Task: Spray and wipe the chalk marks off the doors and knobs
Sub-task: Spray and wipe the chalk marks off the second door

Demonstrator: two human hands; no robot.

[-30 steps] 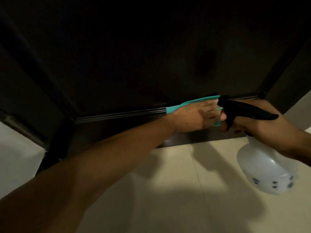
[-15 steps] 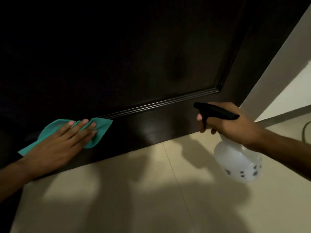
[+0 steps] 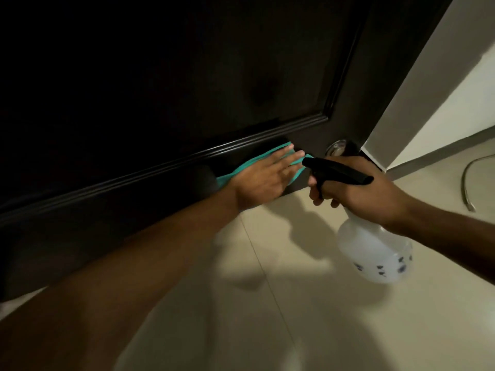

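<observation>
A dark brown panelled door (image 3: 187,89) fills the upper view. My left hand (image 3: 263,176) presses a teal cloth (image 3: 227,175) flat against the door's bottom rail with straight fingers, just below the moulding. My right hand (image 3: 364,194) grips the black trigger head of a translucent white spray bottle (image 3: 375,253), which hangs below my fist near the floor. The nozzle points left, close to my left fingertips. No chalk marks show in the dim light.
A round metal door stopper (image 3: 338,147) sits by the door's lower right corner. A pale wall (image 3: 442,103) with a skirting board stands at right. A thin curved metal piece (image 3: 466,183) lies on the beige tiled floor (image 3: 267,303).
My left hand slid the cloth along the bottom rail from far left to the right, next to the spray nozzle. The view shifted, and the metal stopper came into sight.
</observation>
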